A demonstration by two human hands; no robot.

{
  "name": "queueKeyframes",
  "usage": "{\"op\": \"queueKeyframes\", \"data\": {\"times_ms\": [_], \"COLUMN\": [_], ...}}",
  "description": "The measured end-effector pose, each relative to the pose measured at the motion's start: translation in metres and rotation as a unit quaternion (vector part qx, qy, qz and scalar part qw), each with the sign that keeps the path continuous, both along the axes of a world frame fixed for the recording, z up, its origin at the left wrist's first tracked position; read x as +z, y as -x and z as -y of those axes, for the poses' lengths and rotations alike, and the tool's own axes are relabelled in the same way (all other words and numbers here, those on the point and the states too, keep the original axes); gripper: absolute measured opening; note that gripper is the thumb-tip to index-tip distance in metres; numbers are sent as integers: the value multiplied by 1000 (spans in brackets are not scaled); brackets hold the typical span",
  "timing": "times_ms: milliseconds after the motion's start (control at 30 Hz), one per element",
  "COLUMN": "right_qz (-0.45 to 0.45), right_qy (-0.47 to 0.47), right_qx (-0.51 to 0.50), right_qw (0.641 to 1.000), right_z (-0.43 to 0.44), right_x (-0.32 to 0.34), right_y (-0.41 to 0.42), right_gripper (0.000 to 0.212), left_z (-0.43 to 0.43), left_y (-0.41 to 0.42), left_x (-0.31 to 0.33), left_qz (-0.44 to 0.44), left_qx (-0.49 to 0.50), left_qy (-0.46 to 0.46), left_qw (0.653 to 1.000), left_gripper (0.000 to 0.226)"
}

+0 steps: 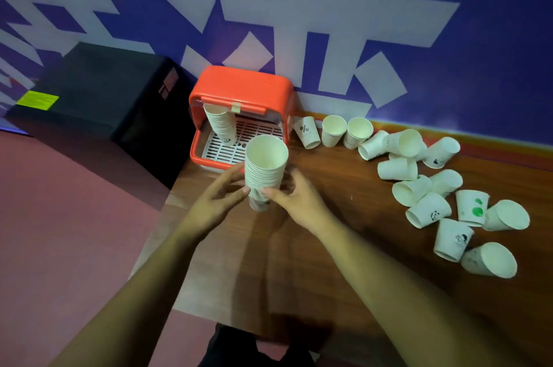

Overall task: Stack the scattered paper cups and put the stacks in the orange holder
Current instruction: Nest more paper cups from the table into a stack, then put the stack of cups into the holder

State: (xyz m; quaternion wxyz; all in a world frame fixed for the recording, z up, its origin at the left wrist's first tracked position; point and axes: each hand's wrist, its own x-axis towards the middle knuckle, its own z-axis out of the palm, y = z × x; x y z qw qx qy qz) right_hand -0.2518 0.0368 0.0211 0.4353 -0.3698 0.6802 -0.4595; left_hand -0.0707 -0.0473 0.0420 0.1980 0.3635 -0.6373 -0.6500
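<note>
Both hands are on it — left hand (223, 197) and right hand (294, 199) pinch the tall stack (263, 170) near its base, just before the orange holder (239, 88). Light, crushable paper, top-heavy — grip low, gently.

Both bare forearms reach forward and converge toward the middle; the left hand (220, 197) comes in from the left, fingers spread and curled, fingertips pressing the lower part of the stack (264, 169); the right hand (294, 200) mirrors it from the right, thumb and fingers wrapped round the same low section; wrists level, palms facing each other.
</note>
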Motion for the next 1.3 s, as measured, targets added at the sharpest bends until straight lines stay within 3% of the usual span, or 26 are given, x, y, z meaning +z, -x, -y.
{"op": "queueKeyframes", "data": {"times_ms": [200,433,800,900,1300], "right_qz": [-11,-21,-49,-52,-70], "right_qy": [26,-24,-61,-70,-80], "right_qx": [-48,-97,-154,-161,-142], "right_qw": [998,995,985,983,984], "right_z": [78,120,152,149,146], "right_x": [1,-44,-73,-73,-69], "right_y": [-12,-13,-13,-15,-21], "right_gripper": [67,65,70,63,58], "left_z": [82,145,186,187,177], "left_y": [0,10,32,27,20], "left_x": [-19,-69,-101,-107,-103], "left_qz": [-8,16,39,49,43], "left_qx": [-25,-103,-113,-115,-104], "left_qy": [56,48,3,-20,-12], "left_qw": [998,993,993,992,994], "left_gripper": [58,52,49,52,46]}}
